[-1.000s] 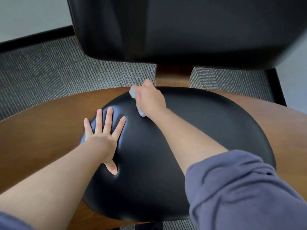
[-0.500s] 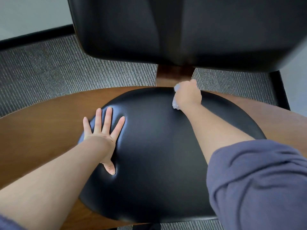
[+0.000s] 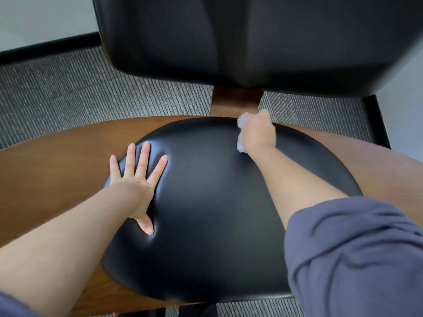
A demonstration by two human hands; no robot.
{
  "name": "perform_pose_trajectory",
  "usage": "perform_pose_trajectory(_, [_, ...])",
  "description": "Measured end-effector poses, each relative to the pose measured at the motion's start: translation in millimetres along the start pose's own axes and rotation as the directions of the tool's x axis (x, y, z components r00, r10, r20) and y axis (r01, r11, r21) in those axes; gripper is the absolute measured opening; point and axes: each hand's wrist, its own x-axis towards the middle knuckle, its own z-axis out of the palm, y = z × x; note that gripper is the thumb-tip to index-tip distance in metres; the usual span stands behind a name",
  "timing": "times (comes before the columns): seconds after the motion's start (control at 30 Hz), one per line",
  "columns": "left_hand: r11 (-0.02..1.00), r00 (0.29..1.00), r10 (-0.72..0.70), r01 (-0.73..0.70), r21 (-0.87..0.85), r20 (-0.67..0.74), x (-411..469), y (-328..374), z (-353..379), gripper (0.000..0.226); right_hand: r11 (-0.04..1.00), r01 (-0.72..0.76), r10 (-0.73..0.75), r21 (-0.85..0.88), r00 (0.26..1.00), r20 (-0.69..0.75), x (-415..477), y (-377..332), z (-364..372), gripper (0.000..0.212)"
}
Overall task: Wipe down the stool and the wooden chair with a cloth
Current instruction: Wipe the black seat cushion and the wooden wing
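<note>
1. Cloth (image 3: 240,145), pale and bunched, sits in your right hand (image 3: 258,132), whose fingers curl round it at the far edge of the black seat cushion (image 3: 217,213).
2. Your left hand (image 3: 135,177) lies flat with fingers spread wide on the cushion's left side, holding nothing.
3. The wooden chair (image 3: 57,161) shows its brown shell around the cushion, its black backrest (image 3: 229,42) beyond.
4. Grey carpet (image 3: 80,88) lies underneath.

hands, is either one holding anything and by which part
The right hand grips a bunched cloth round its middle; both ends poke out. The left hand holds nothing, flat on the seat.
</note>
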Motion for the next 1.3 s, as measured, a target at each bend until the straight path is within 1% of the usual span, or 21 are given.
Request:
perform_pose_trajectory(0.07, [1.0, 1.0, 0.004, -0.004, -0.002, -0.009, -0.4, 0.0, -0.3, 0.155, 0.969, 0.005, -0.03, 0.246, 0.994, 0.101, -7.1, -6.5, 12.5, 0.01])
perform_pose_trajectory(0.1, [1.0, 1.0, 0.006, -0.006, -0.004, -0.01, -0.9, 0.3, -0.7, 0.155, 0.969, 0.002, -0.03, 0.245, 0.993, 0.111, -8.3, -4.7, 10.7, 0.01])
perform_pose_trajectory(0.17, [1.0, 1.0, -0.001, 0.001, -0.005, -0.012, -1.5, 0.1, -0.5, 0.155, 0.997, 0.0, -0.001, 0.075, 1.0, 0.005, 0.3, 7.8, -2.6, 0.016])
perform_pose_trajectory(0.27, [1.0, 1.0, -0.005, 0.005, 0.002, -0.003, -0.7, 0.7, -1.0, 0.155, 0.976, 0.105, -0.135, -0.188, 0.978, -0.156, 12.9, 28.8, -15.7, 0.039])
perform_pose_trajectory(0.33, [1.0, 1.0, -0.009, 0.009, 0.005, 0.004, -1.1, 1.5, -2.4, 0.155, 0.962, 0.192, -0.214, -0.194, 0.972, -0.098, -2.6, 17.0, -4.4, 0.031])
perform_pose_trajectory(0.4, [1.0, 1.0, -0.013, 0.013, 0.009, 0.005, -1.4, 1.7, -2.1, 0.155, 0.958, 0.262, -0.26, -0.115, 0.965, 0.038, -24.5, 6.3, 18.5, 0.008])
perform_pose_trajectory(0.5, [1.0, 1.0, -0.013, 0.013, 0.009, -0.001, -1.7, 0.4, -1.2, 0.156, 0.893, 0.412, -0.411, -0.183, 0.911, 0.047, -39.5, 9.7, 30.6, 0.021])
perform_pose_trajectory(0.57, [1.0, 1.0, -0.014, 0.014, 0.009, 0.001, -1.0, 0.5, -1.0, 0.156, 0.937, 0.325, -0.333, -0.129, 0.942, -0.045, -27.9, 26.9, 22.6, 0.018])
perform_pose_trajectory(0.63, [1.0, 1.0, -0.018, 0.018, 0.007, 0.009, -0.6, 1.3, -1.2, 0.156, 0.991, 0.123, -0.11, 0.059, 0.978, -0.175, -13.5, 42.6, 15.8, 0.024])
perform_pose_trajectory(0.7, [1.0, 1.0, -0.021, 0.021, 0.003, 0.007, -0.7, 2.3, -1.5, 0.156, 0.987, 0.076, -0.047, 0.141, 0.979, -0.198, -29.2, 41.9, 23.4, 0.019])
perform_pose_trajectory(0.73, [1.0, 1.0, -0.018, 0.018, 0.001, 0.002, -1.2, 1.9, -1.0, 0.156, 0.985, 0.053, -0.029, 0.163, 0.989, -0.145, -44.4, 40.1, 31.9, 0.02])
perform_pose_trajectory(0.8, [1.0, 1.0, -0.008, 0.008, -0.002, -0.016, -1.9, 0.1, 0.4, 0.155, 0.983, 0.167, -0.17, 0.082, 0.985, 0.03, -74.2, 37.4, 40.4, 0.026])
perform_pose_trajectory(0.87, [1.0, 1.0, -0.001, 0.001, -0.006, -0.028, -2.6, -1.4, 1.9, 0.155, 0.959, 0.282, -0.28, -0.039, 0.959, 0.051, -81.7, 46.5, 27.6, 0.031])
perform_pose_trajectory(0.9, [1.0, 0.999, 0.0, 0.0, -0.006, -0.032, -2.5, -1.6, 2.3, 0.156, 0.974, 0.227, -0.227, -0.013, 0.974, 0.019, -75.5, 51.9, 17.3, 0.028])
perform_pose_trajectory(0.97, [1.0, 0.999, -0.001, 0.001, -0.009, -0.035, -1.9, -1.0, 2.3, 0.156, 0.989, -0.02, 0.035, 0.146, 0.994, -0.105, -58.3, 66.5, -0.8, 0.02])
perform_pose_trajectory(1.03, [1.0, 0.999, -0.002, 0.001, -0.012, -0.034, -2.7, 0.2, 1.6, 0.156, 0.975, -0.107, 0.145, 0.193, 0.97, -0.197, -57.9, 72.5, -1.4, 0.015])
perform_pose_trajectory(1.07, [1.0, 0.999, -0.002, 0.002, -0.01, -0.037, -3.1, 0.5, 1.3, 0.156, 0.987, -0.058, 0.089, 0.147, 0.972, -0.218, -66.1, 68.9, 6.0, 0.014])
perform_pose_trajectory(1.1, [1.0, 0.999, -0.001, 0.0, -0.009, -0.04, -3.2, 0.9, 1.0, 0.156, 0.998, 0.06, -0.053, 0.027, 0.977, -0.209, -75.5, 67.0, 21.5, 0.016])
perform_pose_trajectory(1.2, [1.0, 0.998, -0.002, 0.001, -0.01, -0.06, -4.0, 0.2, 1.4, 0.157, 0.847, 0.467, -0.483, -0.252, 0.876, 0.003, -111.0, 61.5, 60.7, 0.017])
perform_pose_trajectory(1.23, [1.0, 0.998, -0.002, 0.001, -0.012, -0.062, -4.1, 0.1, 1.5, 0.157, 0.813, 0.521, -0.529, -0.26, 0.848, 0.045, -111.8, 64.5, 61.3, 0.019])
perform_pose_trajectory(1.3, [1.0, 0.998, -0.002, 0.001, -0.016, -0.062, -4.5, 1.2, 1.4, 0.157, 0.86, 0.447, -0.459, -0.244, 0.888, 0.01, -98.8, 74.8, 41.3, 0.026])
